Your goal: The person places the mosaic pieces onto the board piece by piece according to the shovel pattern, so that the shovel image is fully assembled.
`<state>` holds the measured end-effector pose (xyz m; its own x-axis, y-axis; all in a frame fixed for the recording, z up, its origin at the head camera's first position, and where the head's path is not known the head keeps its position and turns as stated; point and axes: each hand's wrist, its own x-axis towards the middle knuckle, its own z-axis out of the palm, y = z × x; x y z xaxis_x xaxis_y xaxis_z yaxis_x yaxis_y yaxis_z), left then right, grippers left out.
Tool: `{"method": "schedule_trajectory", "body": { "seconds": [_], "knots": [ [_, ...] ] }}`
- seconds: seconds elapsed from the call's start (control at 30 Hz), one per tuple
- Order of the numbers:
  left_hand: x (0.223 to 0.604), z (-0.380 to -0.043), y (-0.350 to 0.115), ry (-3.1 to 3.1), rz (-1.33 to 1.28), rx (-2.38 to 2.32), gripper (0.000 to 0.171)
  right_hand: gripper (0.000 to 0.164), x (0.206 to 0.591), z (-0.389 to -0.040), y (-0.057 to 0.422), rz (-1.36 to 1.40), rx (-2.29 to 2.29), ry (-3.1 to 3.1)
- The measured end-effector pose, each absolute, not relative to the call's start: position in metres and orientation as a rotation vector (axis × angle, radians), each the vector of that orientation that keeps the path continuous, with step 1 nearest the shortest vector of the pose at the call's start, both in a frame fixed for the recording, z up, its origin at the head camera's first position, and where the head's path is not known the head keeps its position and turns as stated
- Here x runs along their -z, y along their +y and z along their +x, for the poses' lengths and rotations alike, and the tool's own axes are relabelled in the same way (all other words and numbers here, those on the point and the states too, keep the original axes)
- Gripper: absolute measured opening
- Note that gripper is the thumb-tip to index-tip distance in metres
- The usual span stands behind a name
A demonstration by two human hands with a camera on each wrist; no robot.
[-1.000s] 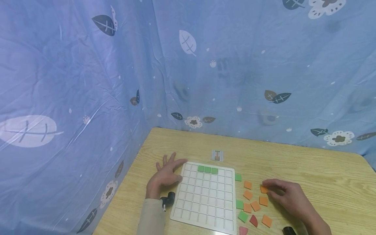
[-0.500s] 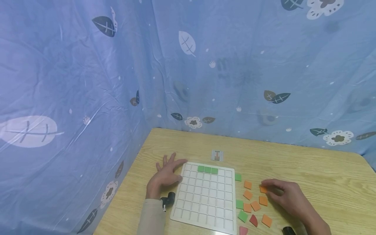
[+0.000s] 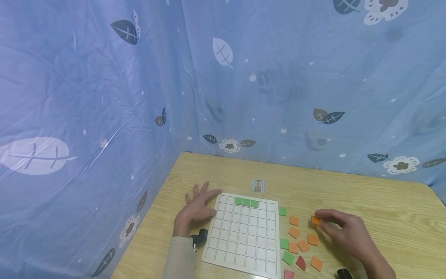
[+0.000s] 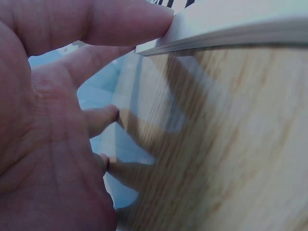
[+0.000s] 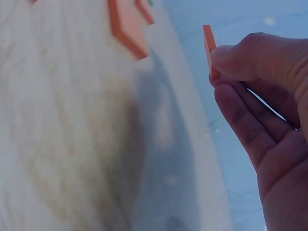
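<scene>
Head view: right grip pinches a tile; left grip, spread wide, touches the board, probably steadying it.

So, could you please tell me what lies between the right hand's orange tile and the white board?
In the head view, a loose orange square lies between them, and a green square right beside the board.

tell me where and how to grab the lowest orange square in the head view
I'd pinch the lowest orange square by two opposite edges, coming from above and the right: it lies flat, and a red quarter-circle sits close on its left. The right hand would first have to free the orange tile it holds.
</scene>
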<state>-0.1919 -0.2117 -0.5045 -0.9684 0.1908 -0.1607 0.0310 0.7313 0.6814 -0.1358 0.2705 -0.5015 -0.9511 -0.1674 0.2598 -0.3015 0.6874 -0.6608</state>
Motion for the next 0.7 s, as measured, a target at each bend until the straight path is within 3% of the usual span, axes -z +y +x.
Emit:
{"method": "schedule_trajectory", "body": {
  "seconds": [0.7],
  "knots": [
    [0.506, -0.192, -0.213, 2.716, 0.189, -1.079, 0.085, 0.035, 0.458, -0.142, 0.238, 0.558, -1.068, -2.578]
  ]
}}
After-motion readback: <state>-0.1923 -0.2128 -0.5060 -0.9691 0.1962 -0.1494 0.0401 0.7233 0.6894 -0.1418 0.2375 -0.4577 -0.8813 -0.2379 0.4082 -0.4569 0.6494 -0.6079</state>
